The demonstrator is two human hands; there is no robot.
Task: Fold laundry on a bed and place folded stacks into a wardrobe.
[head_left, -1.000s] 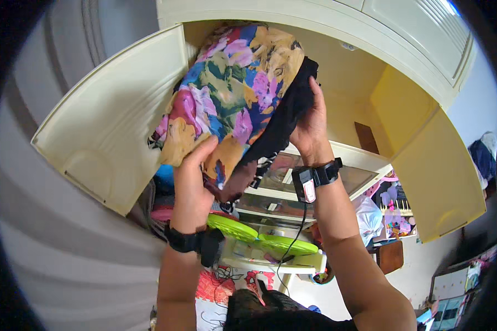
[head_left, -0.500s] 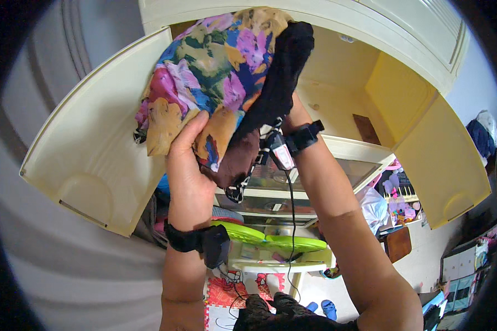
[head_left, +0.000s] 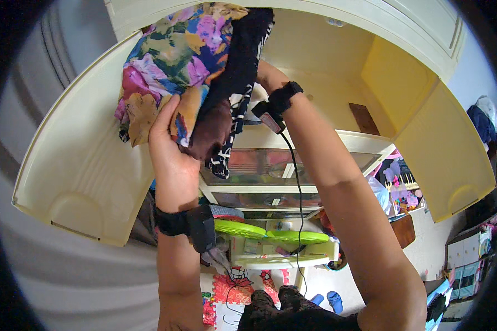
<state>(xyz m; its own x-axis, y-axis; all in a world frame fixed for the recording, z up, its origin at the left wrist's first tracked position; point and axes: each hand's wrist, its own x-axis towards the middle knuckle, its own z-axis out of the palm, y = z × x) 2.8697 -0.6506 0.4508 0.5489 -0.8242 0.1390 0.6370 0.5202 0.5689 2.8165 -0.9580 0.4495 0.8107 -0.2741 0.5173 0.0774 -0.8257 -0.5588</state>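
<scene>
A floral cloth (head_left: pixel 188 55) in purple, green, blue and tan lies folded over my left hand (head_left: pixel 168 135), which grips its lower edge with the thumb on top. Against its right side lie a black cloth (head_left: pixel 238 60), a dark brown cloth (head_left: pixel 212 129) and a black-and-white patterned cloth (head_left: pixel 221 163), bunched together. My right hand (head_left: pixel 269 75) reaches behind the right side of this bundle; its fingers are hidden. The bundle is raised before the left part of an open cream cabinet (head_left: pixel 315 60).
The left cabinet door (head_left: pixel 77 149) and right cabinet door (head_left: pixel 447 160) stand wide apart. A small brown piece (head_left: pixel 363 118) lies on the cabinet floor. Below are clear-fronted drawers (head_left: pixel 259 165) and a green-topped plastic item (head_left: pixel 298 237). A black cable (head_left: pixel 297 193) hangs from my right wrist.
The cloth bundle and both hands have shifted left and slightly up in the picture. More of the black-and-white cloth now shows along the bundle's right edge.
</scene>
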